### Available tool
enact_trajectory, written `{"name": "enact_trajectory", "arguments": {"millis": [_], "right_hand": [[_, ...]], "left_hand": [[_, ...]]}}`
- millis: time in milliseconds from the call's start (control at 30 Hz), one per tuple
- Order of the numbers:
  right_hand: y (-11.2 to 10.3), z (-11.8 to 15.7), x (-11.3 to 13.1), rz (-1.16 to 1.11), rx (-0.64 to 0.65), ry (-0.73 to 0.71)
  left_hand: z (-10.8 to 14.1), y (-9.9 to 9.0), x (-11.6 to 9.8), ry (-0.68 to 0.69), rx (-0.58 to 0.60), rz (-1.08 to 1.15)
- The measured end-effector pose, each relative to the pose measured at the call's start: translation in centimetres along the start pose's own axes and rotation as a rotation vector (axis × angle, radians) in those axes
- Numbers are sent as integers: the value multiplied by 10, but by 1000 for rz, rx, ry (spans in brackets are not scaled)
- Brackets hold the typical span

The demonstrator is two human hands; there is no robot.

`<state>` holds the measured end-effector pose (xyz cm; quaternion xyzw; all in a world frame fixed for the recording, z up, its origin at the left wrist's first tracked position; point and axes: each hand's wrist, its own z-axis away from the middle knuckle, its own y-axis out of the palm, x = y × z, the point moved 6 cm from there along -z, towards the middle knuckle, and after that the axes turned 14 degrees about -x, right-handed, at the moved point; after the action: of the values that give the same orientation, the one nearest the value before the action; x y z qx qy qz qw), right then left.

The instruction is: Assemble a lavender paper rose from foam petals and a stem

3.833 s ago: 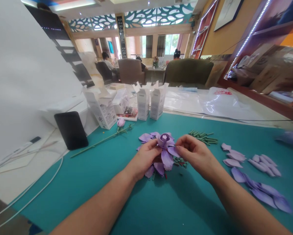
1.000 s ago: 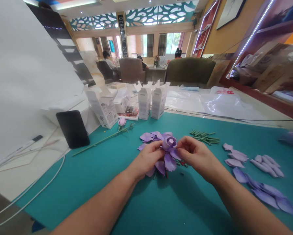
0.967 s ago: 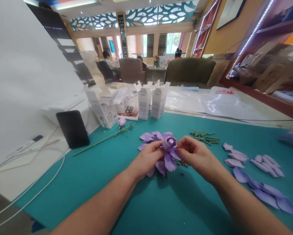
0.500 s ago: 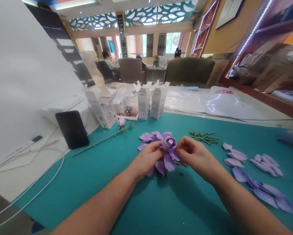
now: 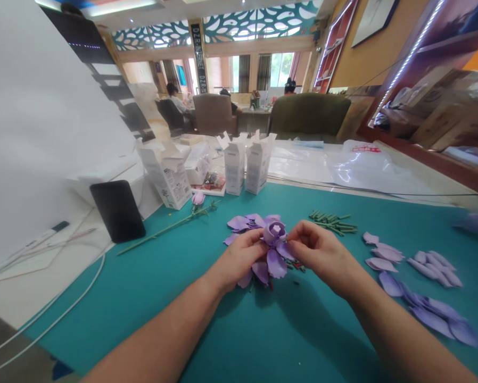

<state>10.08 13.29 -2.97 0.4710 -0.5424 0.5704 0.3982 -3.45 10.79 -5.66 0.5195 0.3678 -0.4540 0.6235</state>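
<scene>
At the far left lay one pen with a black cap (image 5: 59,226), near some white wires (image 5: 79,295). Next to them one flat black thing (image 5: 117,211) leaned back. Then came four white boxes (image 5: 169,175): one big, one low behind it, and two tall ones side by side. In front of them lay one green stem (image 5: 163,230) with one pink bud (image 5: 198,198) at its end.

In the middle, the left hand (image 5: 237,260) held one purple flower (image 5: 276,244), its fingers closed on the left side. The flower was over loose purple petals (image 5: 239,223), too bunched up to count. The fingers of the right hand (image 5: 321,250) were pinched together on a petal at the flower's right side. Small green and red bits (image 5: 295,265) lay just below.

Farther right were more than ten green sticks (image 5: 335,224), three pale petals (image 5: 385,253), about five thin pale petals (image 5: 434,268) and about five darker petals (image 5: 426,306).

The surface (image 5: 223,340) was green, with clear plastic (image 5: 382,173) on the pale part at the back. Behind it stood three chairs (image 5: 310,117), and three people (image 5: 177,100) were there too.
</scene>
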Motion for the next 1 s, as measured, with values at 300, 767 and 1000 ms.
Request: {"name": "enact_trajectory", "arguments": {"millis": [300,767,1000], "right_hand": [[1,1,1,-4,-1,7],[2,1,1,-18,-6,61],[2,-2,-10,-85,-7,162]], "left_hand": [[0,0,0,7,4,-2],[0,1,-3,71,4,-112],[2,1,-5,43,-43,-99]]}}
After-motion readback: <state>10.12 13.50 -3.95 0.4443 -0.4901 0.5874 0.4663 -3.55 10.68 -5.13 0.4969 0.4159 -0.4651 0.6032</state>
